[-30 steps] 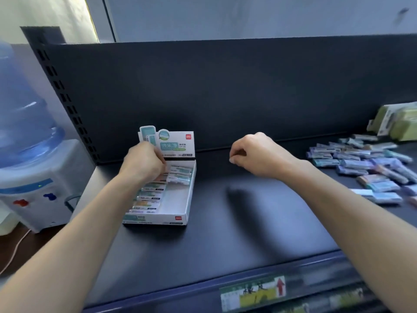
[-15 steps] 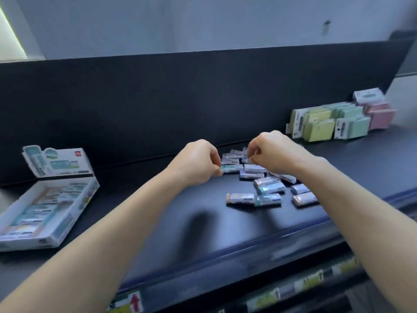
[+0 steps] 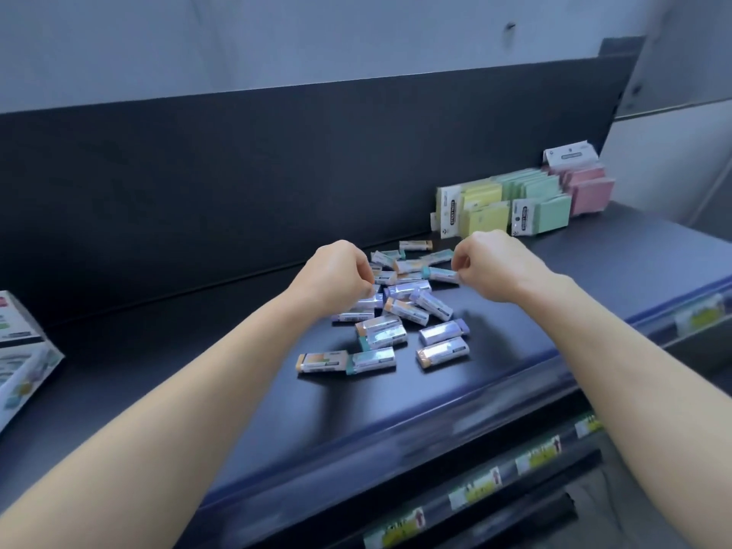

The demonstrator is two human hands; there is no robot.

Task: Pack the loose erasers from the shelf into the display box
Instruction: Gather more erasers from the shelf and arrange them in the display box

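Display box: far left on the shelf, cut off by the frame edge.
Left hand: fingers curled at the pile's left edge; hold unclear.
Erasers: heaped mid-shelf, between the hands.
Right hand: curled fingertips touching a teal-ended eraser; grip unclear.
Sticky notes: upright, far right.

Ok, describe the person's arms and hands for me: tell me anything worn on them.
Nothing is worn. The left hand and right hand are bare, with no gloves. The left forearm and right forearm are bare to the frame edge, with no sleeves, watch or bracelet. No ring shows.
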